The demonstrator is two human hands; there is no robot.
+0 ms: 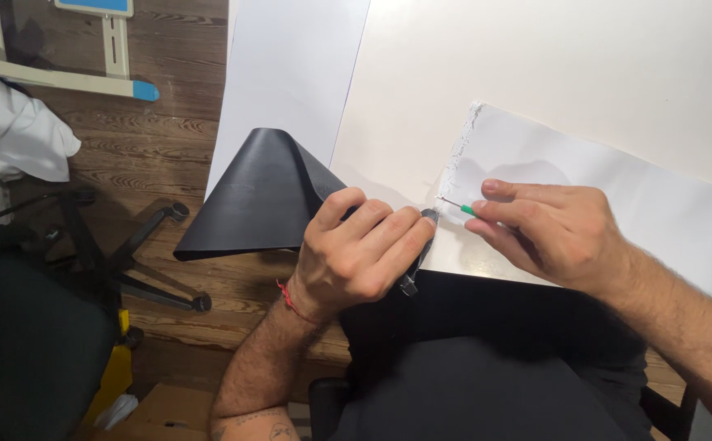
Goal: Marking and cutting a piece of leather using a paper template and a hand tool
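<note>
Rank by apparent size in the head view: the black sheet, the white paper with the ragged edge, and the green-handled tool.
1. White paper, largest, though the right hand covers part.
2. Black sheet, curled up in the left hand; partly hidden, so its rank against the paper is unsure.
3. Green-handled tool, clearly smallest.

My arms are bare and hairy, no sleeves in sight. A thin red string bracelet [288, 297] circles my left wrist, and dark tattoo lines [268, 425] mark my left forearm.
</note>
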